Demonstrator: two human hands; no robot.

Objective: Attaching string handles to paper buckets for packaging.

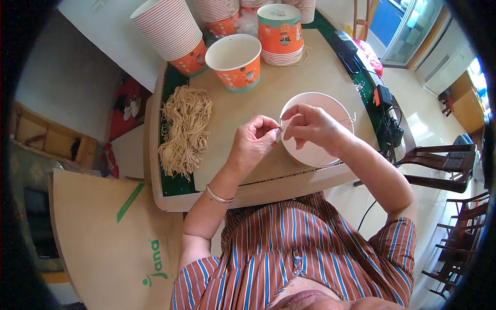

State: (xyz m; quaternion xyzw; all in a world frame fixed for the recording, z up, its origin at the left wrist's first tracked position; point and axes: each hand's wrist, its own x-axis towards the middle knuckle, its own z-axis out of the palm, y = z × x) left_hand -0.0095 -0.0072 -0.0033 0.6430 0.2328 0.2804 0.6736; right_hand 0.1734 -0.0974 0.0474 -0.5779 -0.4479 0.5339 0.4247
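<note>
While the left hand [253,140] pinches cord [353,120] at the paper tub's [318,155] left rim, the right hand [318,128] curls close by, grip unclear | tub upright on worktop [248,189] | right-rim end seems attached, left end apparently unfinished | skein [186,129] unused

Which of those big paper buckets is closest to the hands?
The round, white-lined paper bucket in front: the right hand is over it, the left hand at its rim. The orange and green paper buckets stand farther back.

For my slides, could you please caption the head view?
Left hand and right hand work cord at an open tub.
</note>
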